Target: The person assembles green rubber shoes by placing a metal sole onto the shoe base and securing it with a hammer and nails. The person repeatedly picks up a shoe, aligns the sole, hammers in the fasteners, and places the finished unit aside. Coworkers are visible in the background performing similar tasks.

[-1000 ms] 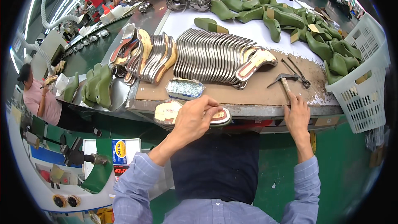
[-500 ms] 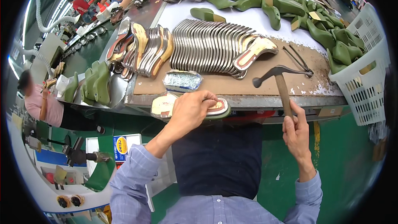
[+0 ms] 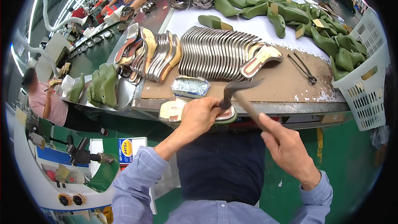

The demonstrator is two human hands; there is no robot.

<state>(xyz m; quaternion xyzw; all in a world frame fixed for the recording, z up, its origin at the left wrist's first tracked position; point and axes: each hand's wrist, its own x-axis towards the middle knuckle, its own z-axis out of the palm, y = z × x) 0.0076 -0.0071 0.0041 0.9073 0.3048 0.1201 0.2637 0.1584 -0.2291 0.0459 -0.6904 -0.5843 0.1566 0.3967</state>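
Hammer: since 0.5 s ago, swung L from over the R part of the board to above the L hand; head motion-blurred, so contact w/ the work can't be told.
R hand (image 3: 286, 145): came L & nearer the bench middle w/ it; fingers clamped round the handle of the hammer (image 3: 248, 108).
L hand (image 3: 199, 116): approx. same spot as before, on top of the insole (image 3: 170, 111); thumb & fingertips drawn in close, but can't tell if anything's pinched betw. them.
Insole: at bench front edge, pale end showing L of the L hand, other end R of it, under the hammer head; green form (image 3: 229, 120) visible beneath the R end.
Nail box (image 3: 190, 86): open-topped, full of small metal bits, just beyond the L hand.
Insole row (image 3: 215, 54): long, packed upright side by side, mid-bench behind the box; smaller stack (image 3: 161, 56) to its L.
Pincers (image 3: 304, 69): on brown board (image 3: 286, 93), R of the row, handles apart.
Green lasts (image 3: 286, 14): heaped at back R, nr. white basket (image 3: 358, 99).
Co-worker (image 3: 49, 103): pink top, far L, holding a small piece.
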